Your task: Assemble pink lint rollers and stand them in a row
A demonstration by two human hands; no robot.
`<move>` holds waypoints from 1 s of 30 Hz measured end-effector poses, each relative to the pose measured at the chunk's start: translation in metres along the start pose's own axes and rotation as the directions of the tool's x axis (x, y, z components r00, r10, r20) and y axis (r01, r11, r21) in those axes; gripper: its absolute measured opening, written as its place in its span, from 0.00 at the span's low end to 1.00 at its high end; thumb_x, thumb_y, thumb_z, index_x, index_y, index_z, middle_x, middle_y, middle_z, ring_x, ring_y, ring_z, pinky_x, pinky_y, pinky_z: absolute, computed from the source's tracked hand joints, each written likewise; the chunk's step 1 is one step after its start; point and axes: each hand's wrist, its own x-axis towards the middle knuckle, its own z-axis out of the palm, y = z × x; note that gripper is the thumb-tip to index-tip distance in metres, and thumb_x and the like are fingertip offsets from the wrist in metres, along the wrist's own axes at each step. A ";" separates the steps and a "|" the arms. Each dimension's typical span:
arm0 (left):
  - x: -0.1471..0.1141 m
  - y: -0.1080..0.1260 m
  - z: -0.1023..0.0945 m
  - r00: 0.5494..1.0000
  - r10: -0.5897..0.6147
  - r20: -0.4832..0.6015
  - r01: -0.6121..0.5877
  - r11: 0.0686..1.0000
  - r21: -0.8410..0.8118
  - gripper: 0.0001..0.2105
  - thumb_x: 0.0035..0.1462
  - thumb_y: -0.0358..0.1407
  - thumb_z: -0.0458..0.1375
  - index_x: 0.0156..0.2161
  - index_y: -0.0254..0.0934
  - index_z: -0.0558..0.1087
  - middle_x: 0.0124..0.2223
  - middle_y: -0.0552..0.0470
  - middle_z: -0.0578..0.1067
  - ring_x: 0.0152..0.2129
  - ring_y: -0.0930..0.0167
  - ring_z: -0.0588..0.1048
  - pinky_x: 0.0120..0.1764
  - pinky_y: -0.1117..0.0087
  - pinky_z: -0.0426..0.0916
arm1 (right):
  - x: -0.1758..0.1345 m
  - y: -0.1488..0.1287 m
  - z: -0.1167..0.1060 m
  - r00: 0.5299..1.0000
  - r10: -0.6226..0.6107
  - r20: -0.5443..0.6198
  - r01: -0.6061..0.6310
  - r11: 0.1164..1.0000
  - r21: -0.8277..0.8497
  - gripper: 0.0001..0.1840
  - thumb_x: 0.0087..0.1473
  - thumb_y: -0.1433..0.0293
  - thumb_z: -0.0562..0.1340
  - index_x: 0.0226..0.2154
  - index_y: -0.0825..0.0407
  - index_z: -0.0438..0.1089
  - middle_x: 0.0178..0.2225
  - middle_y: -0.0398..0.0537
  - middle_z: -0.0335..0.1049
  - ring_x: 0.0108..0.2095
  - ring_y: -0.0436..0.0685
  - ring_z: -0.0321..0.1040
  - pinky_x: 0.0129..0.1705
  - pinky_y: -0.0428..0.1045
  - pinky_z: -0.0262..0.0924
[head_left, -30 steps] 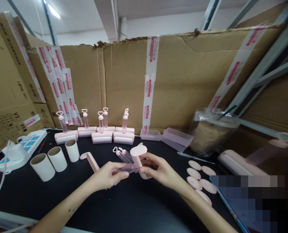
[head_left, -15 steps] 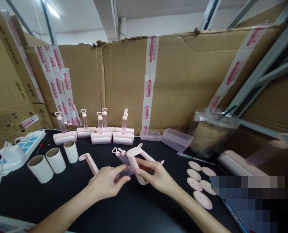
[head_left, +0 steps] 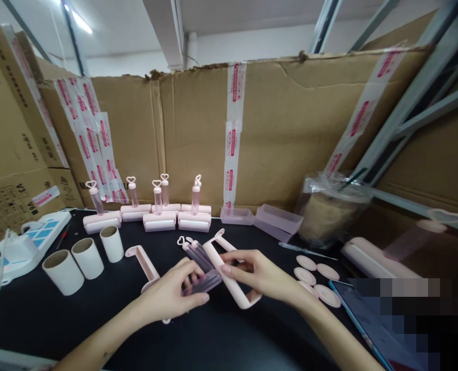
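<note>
Lint roller parts lie around both hands on the black table. My left hand [head_left: 174,292] is closed around a translucent pinkish handle [head_left: 209,281], the thumb lying along its near side. A pale pink roller frame [head_left: 229,281] tilts in my right hand [head_left: 255,270], pinched between thumb and fingers, beside the handle's end. Whether the two parts touch cannot be made out. Behind them lie more clear handles [head_left: 196,253] with heart-shaped loops. Another pink frame [head_left: 146,262] rests left of my left hand, partly covered by it.
Assembled lint rollers [head_left: 159,221] stand along the cardboard wall [head_left: 190,129]. White paper rolls [head_left: 64,273] and a power strip [head_left: 39,237] are at left. Translucent covers [head_left: 278,224], a bagged cup [head_left: 329,211], pink discs [head_left: 328,296] and a phone [head_left: 362,322] are at right.
The pink frame in my right hand has turned so its long side faces me, its lower end swinging down and right. My left hand still holds the handle. The view has shifted slightly.
</note>
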 end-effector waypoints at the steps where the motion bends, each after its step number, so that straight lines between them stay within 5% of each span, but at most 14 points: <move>1: 0.000 -0.001 -0.001 1.000 0.026 0.001 -0.026 0.999 0.031 0.12 0.52 0.41 0.58 0.40 0.38 0.67 0.37 0.54 0.68 0.29 0.74 0.68 0.31 0.75 0.64 | 0.000 0.002 -0.003 1.000 -0.023 0.005 0.024 0.999 -0.033 0.23 0.51 0.55 0.59 0.38 0.56 0.75 0.27 0.46 0.73 0.25 0.53 0.68 0.23 0.44 0.63; 5: 0.000 -0.002 -0.003 0.993 0.051 0.102 -0.065 0.989 0.136 0.11 0.50 0.39 0.59 0.40 0.39 0.70 0.36 0.54 0.68 0.30 0.73 0.68 0.34 0.74 0.64 | 0.003 0.014 -0.024 0.973 -0.044 -0.225 0.024 0.996 -0.090 0.29 0.54 0.50 0.54 0.27 0.59 0.75 0.21 0.50 0.73 0.24 0.54 0.70 0.29 0.48 0.64; 8: -0.001 0.000 0.000 0.989 0.035 0.145 -0.066 0.975 0.213 0.11 0.50 0.39 0.58 0.40 0.40 0.71 0.37 0.54 0.69 0.31 0.73 0.69 0.34 0.74 0.63 | 0.006 0.022 -0.035 0.870 -0.038 -0.491 -0.024 0.993 -0.119 0.29 0.53 0.50 0.54 0.28 0.58 0.74 0.22 0.51 0.73 0.21 0.53 0.69 0.27 0.48 0.64; 11: -0.001 0.001 0.004 0.983 0.047 0.179 -0.096 0.958 0.272 0.11 0.50 0.38 0.58 0.41 0.41 0.71 0.37 0.54 0.69 0.33 0.72 0.69 0.36 0.73 0.63 | 0.008 0.024 -0.035 0.832 -0.077 -0.549 -0.033 0.982 -0.188 0.26 0.54 0.52 0.54 0.30 0.57 0.74 0.25 0.52 0.75 0.22 0.54 0.70 0.26 0.48 0.64; 18: -0.001 -0.001 0.009 0.977 0.062 0.202 -0.142 0.902 0.408 0.11 0.48 0.38 0.57 0.39 0.42 0.71 0.36 0.54 0.71 0.32 0.70 0.71 0.36 0.72 0.64 | 0.017 0.007 -0.007 0.896 -0.211 -0.390 0.090 0.948 -0.307 0.22 0.56 0.57 0.53 0.25 0.55 0.74 0.25 0.50 0.74 0.27 0.56 0.70 0.29 0.48 0.62; 24: -0.001 -0.005 0.009 0.984 0.051 0.170 -0.122 0.888 0.443 0.11 0.47 0.38 0.56 0.39 0.41 0.71 0.36 0.53 0.71 0.32 0.69 0.72 0.35 0.72 0.65 | 0.074 -0.034 0.037 0.902 -0.414 -0.125 0.339 0.855 -0.392 0.12 0.55 0.65 0.57 0.36 0.52 0.74 0.35 0.47 0.75 0.35 0.55 0.70 0.38 0.48 0.61; 30: -0.001 -0.003 0.007 0.982 0.040 0.186 -0.125 0.873 0.472 0.14 0.47 0.39 0.56 0.41 0.41 0.71 0.37 0.53 0.74 0.31 0.68 0.73 0.33 0.72 0.66 | 0.143 -0.073 0.103 0.865 -0.493 0.091 0.482 0.766 -0.426 0.30 0.52 0.65 0.61 0.57 0.48 0.57 0.48 0.52 0.66 0.44 0.59 0.67 0.45 0.53 0.60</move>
